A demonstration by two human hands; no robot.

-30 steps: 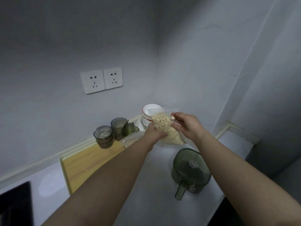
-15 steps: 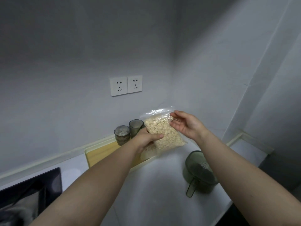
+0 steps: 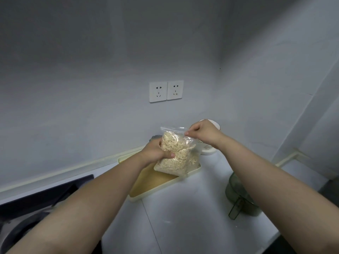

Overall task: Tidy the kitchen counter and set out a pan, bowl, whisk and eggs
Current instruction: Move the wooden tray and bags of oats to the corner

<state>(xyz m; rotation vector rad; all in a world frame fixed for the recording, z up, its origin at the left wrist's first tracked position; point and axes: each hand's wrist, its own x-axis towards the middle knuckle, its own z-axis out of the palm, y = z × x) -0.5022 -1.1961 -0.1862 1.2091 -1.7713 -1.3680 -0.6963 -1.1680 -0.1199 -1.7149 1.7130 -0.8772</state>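
Head view shows the left hand point(image 3: 156, 151) closed around the middle of a clear plastic zip bag of pale oat flakes point(image 3: 177, 154) held upright above the table point(image 3: 183, 208), the right hand point(image 3: 201, 133) pinching its top seal.

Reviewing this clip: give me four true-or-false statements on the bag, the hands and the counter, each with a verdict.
1. The left hand grips the bag of oats around its middle. True.
2. The right hand rests flat on the counter. False: it pinches the bag's top edge.
3. A green jug stands on the counter under the right forearm. True.
4. A plug sits in one wall socket. False: both sockets are empty.
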